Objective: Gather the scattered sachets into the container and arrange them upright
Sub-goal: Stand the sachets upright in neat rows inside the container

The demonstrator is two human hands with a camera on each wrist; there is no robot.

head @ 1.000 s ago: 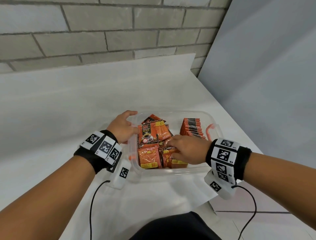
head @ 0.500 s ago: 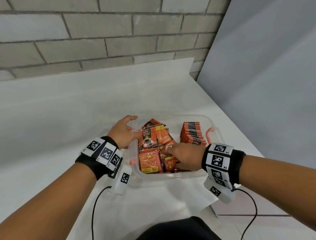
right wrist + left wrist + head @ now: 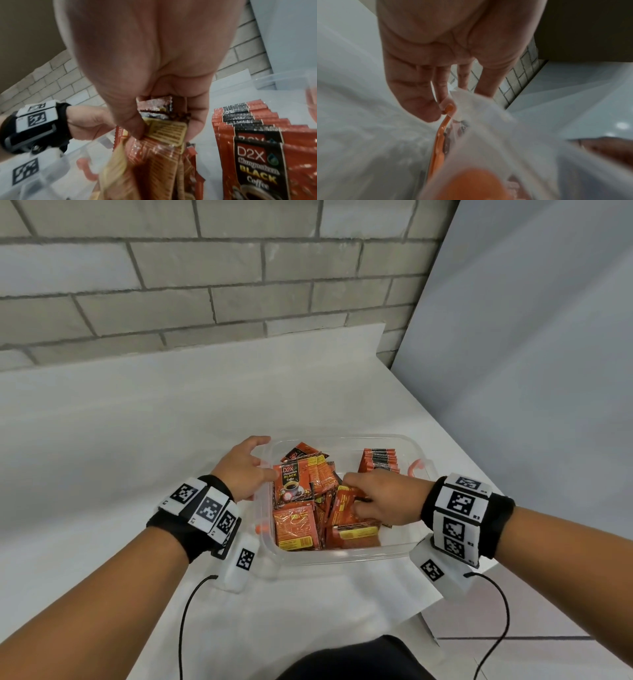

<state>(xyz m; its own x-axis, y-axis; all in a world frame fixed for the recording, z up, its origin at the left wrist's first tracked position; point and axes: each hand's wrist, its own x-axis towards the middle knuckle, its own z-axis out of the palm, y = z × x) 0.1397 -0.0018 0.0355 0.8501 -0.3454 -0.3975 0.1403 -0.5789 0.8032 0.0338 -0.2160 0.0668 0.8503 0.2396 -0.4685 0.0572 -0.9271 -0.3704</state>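
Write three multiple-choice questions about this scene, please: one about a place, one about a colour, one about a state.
1. Where does the upright row of sachets stand in the container?
A. far right
B. near left
C. outside it

2. What colour are the container's latches?
A. blue
B. orange
C. black

3. What is the right hand doing?
A. resting flat on the table
B. gripping a bunch of sachets
C. holding a lid

Answers:
1 A, the row stands by the right wall at the far end.
2 B, both latches show orange.
3 B, the right wrist view shows thumb and fingers closed round several sachets.
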